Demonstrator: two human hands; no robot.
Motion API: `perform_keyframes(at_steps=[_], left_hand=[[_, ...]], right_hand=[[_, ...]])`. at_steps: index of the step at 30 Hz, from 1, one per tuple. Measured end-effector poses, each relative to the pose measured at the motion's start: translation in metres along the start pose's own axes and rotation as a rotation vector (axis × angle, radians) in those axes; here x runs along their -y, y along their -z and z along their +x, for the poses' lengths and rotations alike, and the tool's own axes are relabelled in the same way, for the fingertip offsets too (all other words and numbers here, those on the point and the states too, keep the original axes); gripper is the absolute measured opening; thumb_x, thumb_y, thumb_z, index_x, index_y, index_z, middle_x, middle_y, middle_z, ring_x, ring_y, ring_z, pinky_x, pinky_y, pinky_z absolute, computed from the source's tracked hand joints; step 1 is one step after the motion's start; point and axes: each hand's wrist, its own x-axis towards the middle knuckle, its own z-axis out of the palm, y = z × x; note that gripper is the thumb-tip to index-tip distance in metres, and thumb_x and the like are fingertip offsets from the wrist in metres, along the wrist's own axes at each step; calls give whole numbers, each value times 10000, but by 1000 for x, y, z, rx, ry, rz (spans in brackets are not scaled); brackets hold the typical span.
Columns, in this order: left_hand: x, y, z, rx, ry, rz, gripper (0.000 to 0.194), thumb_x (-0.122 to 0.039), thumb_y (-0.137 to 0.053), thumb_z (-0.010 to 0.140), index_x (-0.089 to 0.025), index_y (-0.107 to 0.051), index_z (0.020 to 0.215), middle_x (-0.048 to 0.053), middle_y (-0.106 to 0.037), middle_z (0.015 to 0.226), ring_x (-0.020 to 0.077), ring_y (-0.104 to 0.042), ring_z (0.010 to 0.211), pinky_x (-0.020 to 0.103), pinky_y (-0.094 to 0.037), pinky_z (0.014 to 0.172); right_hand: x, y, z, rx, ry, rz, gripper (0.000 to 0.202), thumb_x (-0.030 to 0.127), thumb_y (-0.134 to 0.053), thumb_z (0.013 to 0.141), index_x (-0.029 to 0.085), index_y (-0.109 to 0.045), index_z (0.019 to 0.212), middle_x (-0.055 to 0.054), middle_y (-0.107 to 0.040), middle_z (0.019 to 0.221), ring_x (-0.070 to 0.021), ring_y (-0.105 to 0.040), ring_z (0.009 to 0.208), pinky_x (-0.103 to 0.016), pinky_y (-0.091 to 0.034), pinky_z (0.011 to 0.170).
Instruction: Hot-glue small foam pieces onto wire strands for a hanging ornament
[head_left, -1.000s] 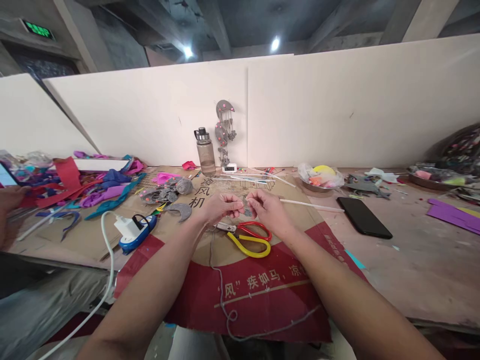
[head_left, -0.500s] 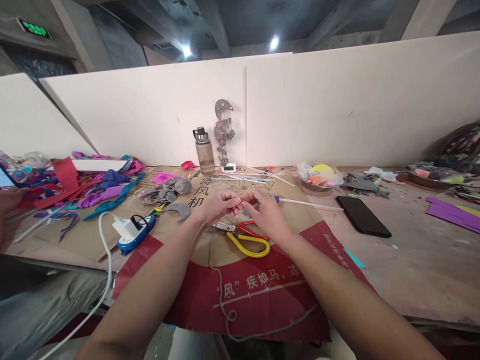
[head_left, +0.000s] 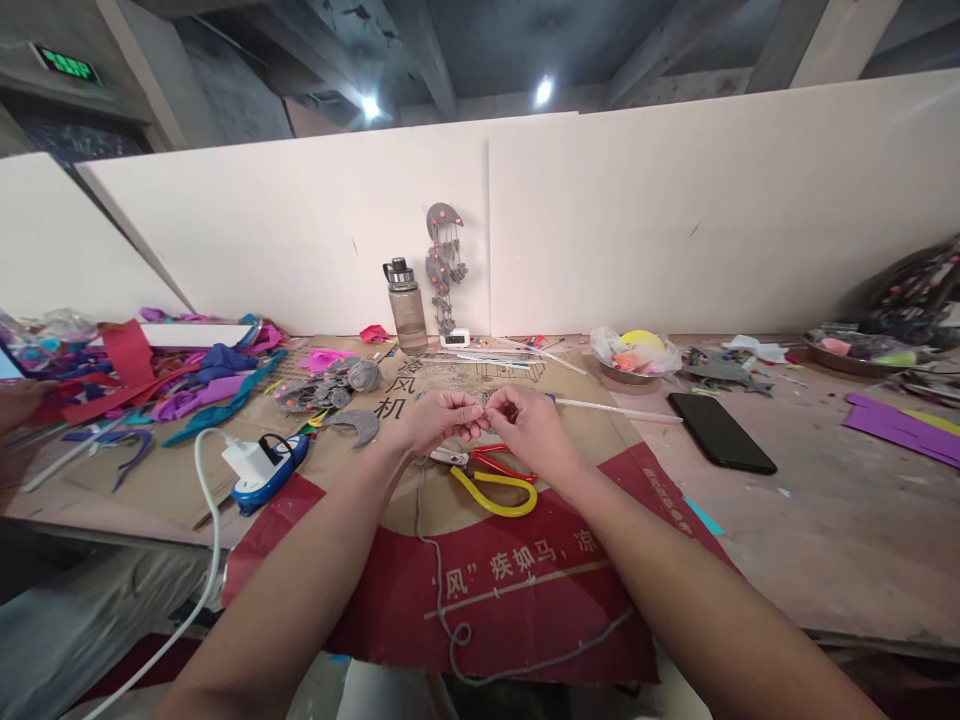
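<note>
Head view showed bare left hand (head_left: 444, 418) and bare right hand (head_left: 531, 430) pinched closed near red-and-yellow-handled metal scissors (head_left: 468, 486); what both gripped, I could not tell.

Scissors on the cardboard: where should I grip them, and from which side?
I'd likely take the yellow handle loop, coming from the near side. It's the closest part and in plain view, while the right hand partly covers the red loop and the blades point left, toward the left hand.
</note>
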Motion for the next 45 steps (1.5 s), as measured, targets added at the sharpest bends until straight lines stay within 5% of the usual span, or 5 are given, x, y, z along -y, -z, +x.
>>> perform_keyframes(at_steps=[7, 14, 25, 39, 45], left_hand=[[2, 2, 2, -60, -39, -70, 346, -356, -824, 648, -101, -705, 850, 59, -694, 792, 83, -580, 626, 214, -436, 605], [2, 3, 1, -53, -58, -46, 338, -389, -801, 679, -89, -682, 782, 44, -665, 724, 73, -556, 588, 211, -417, 580], [-3, -9, 0, -54, -75, -82, 376, -443, -798, 664, -98, -649, 680, 18, -612, 579, 71, -533, 518, 201, -408, 536], [2, -7, 1, -144, -156, 24, 343, -391, -817, 646, -99, -673, 753, 23, -645, 630, 85, -560, 562, 213, -430, 576], [-2, -6, -2, -32, -121, -69, 351, -421, -775, 703, -94, -650, 733, 57, -670, 695, 102, -595, 586, 222, -439, 574]], right_hand=[[-5, -1, 4, 58, -325, 555, 135, 324, -579, 776, 193, -573, 746, 21, -570, 658, -111, -490, 565, -251, -456, 536], [-1, -4, 1, 38, -162, 363, 134, 312, -541, 854, 197, -607, 868, -2, -640, 771, -113, -550, 641, -252, -455, 625], [3, -7, 0, -37, -33, -11, 108, 215, -538, 806, 198, -506, 705, 11, -567, 672, -115, -487, 622, -252, -385, 627], [-4, -10, 0, -12, -241, 311, 152, 337, -572, 813, 217, -478, 824, 40, -553, 677, -109, -508, 549, -248, -425, 528], [-6, -9, 3, 138, -269, 569, 216, 402, -567, 830, 213, -467, 796, 29, -576, 706, -105, -539, 600, -246, -472, 557]])
